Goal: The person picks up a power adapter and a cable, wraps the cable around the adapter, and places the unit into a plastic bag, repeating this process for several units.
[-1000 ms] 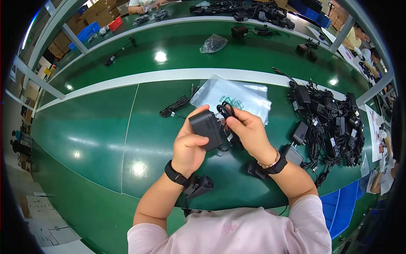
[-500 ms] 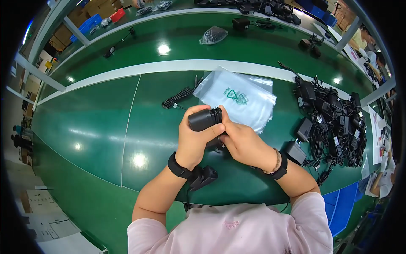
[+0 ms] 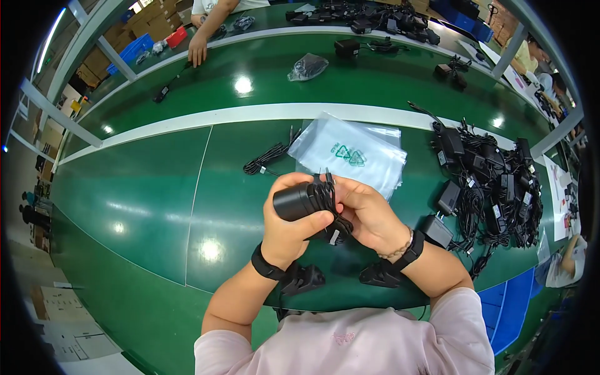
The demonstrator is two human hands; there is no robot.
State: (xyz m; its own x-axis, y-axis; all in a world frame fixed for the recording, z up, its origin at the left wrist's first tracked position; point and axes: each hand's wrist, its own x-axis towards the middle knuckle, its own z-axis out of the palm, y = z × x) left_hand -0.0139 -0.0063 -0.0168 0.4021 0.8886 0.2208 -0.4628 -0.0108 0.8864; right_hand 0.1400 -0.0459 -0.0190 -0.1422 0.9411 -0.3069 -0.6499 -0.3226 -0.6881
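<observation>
A black power adapter point(image 3: 292, 203) is gripped in my left hand point(image 3: 281, 232), its body lying sideways between thumb and fingers. Its black cable point(image 3: 339, 226) is bundled at the adapter's right end and hangs below, with a small white label on it. My right hand point(image 3: 374, 215) is at that bundle, thumb and fingertips bent against the cable; the exact pinch is partly hidden. Just beyond both hands lies a stack of clear plastic bags point(image 3: 337, 147) with green print. Left of the bags rests a coiled black cable point(image 3: 269, 157).
A big pile of black adapters with cables point(image 3: 490, 181) covers the table's right side. Two black stands point(image 3: 303, 279) sit near the front edge, under my wrists. Across a white rail point(image 3: 219, 115), a bagged item point(image 3: 308, 67) lies on the green belt. A co-worker's hand point(image 3: 198, 50) reaches in there.
My right hand has turned and drawn slightly right, exposing more of the bundled cable. A co-worker's arm has come in at the far left, its hand by a small cabled item.
</observation>
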